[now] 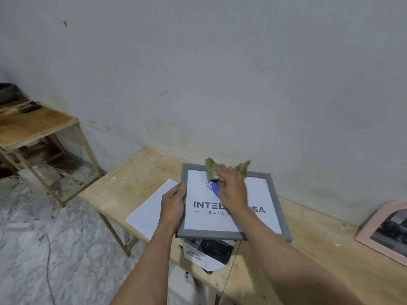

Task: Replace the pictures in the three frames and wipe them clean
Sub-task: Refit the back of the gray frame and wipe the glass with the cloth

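A grey picture frame with a white printed logo sheet behind its glass is held above the wooden table. My left hand grips the frame's left edge. My right hand presses a crumpled green cloth against the upper part of the glass. A loose white sheet lies on the table to the left of the frame. Printed pictures lie under the frame's near edge. A pink arched frame with a dark picture lies at the right.
A second wooden table stands at the left with a small dark object on it. The grey wall runs right behind the table. Marble floor with wires and debris lies to the left. A white box sits below the table edge.
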`<state>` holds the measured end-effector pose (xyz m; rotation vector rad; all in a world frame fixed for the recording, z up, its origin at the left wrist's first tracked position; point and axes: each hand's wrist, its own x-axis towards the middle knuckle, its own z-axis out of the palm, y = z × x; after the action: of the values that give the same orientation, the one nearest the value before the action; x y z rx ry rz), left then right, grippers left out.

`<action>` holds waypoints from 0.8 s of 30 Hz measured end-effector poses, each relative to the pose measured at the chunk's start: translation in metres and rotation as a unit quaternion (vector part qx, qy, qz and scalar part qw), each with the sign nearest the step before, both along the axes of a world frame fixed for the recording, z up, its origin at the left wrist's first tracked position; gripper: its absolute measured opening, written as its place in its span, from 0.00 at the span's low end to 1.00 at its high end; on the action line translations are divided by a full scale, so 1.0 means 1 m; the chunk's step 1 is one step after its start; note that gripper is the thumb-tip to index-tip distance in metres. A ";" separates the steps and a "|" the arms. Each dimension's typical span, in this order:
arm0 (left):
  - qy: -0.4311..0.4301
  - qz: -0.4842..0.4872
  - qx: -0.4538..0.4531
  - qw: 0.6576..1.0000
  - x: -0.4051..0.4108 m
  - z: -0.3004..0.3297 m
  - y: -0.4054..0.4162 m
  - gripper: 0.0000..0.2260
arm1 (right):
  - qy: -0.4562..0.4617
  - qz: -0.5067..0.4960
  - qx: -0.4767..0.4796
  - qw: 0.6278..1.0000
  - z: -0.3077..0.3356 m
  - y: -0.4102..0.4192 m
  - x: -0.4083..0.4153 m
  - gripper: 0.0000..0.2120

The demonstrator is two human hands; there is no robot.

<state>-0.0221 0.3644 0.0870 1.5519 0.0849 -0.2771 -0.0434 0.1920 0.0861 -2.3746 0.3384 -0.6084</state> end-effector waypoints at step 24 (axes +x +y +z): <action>0.016 0.019 0.005 1.000 0.003 0.006 0.025 0.12 | -0.074 0.174 -0.083 0.979 0.069 -0.021 0.010 0.29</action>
<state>-0.0192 0.3890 0.0933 1.5545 0.1421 -0.2720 -0.0333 0.1710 0.1549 -2.4463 -0.1978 -0.6610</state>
